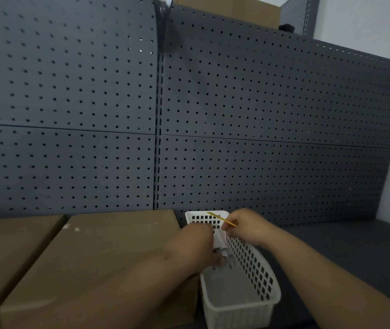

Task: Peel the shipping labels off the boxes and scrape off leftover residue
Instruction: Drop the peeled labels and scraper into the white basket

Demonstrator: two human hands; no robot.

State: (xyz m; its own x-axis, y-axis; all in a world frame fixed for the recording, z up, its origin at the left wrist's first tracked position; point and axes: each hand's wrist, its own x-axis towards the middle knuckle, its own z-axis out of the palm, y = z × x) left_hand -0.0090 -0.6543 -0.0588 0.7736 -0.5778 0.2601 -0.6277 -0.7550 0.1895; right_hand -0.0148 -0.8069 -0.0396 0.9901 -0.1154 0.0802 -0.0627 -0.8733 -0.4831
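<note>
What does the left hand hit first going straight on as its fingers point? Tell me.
Probably the perforated side wall of the white basket or its floor; depth unclear. The left hand, gripping a white scrap, reaches inside; the yellow stick in the right hand sits higher.

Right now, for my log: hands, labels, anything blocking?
Left hand in white basket at white paper scrap, grip unclear. Right hand pinches thin yellow tool. Boxes left of basket, nothing blocking.

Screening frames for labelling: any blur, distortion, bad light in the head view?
Head view: dim, flat light; pegboard seams bow from the wide lens; left hand over the basket is soft, smeared; right hand and its yellow stick read sharper.
</note>
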